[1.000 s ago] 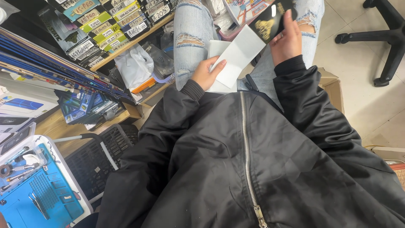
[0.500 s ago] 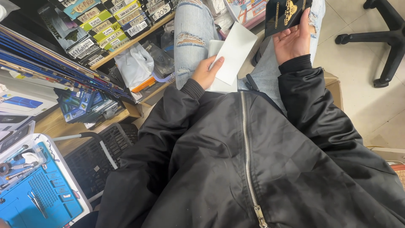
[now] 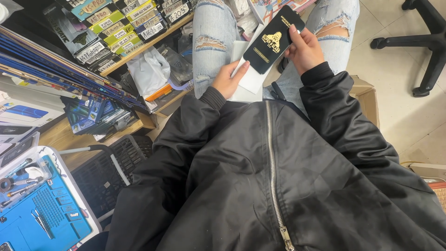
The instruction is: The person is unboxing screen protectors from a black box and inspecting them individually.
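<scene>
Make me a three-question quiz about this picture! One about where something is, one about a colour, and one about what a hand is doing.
1. Where is the blue work mat?
A. bottom left
B. on the lap
C. under the chair

2. What colour is the flat packet in the right hand?
A. red
B. black with gold print
C. green

3. What is the left hand doing?
A. hanging empty
B. holding the white sleeve
C. pulling the zip

Answers:
1 A, it lies in the lower left corner.
2 B, its dark face shows gold marks.
3 B, its fingers rest along the sleeve's edge.
</scene>
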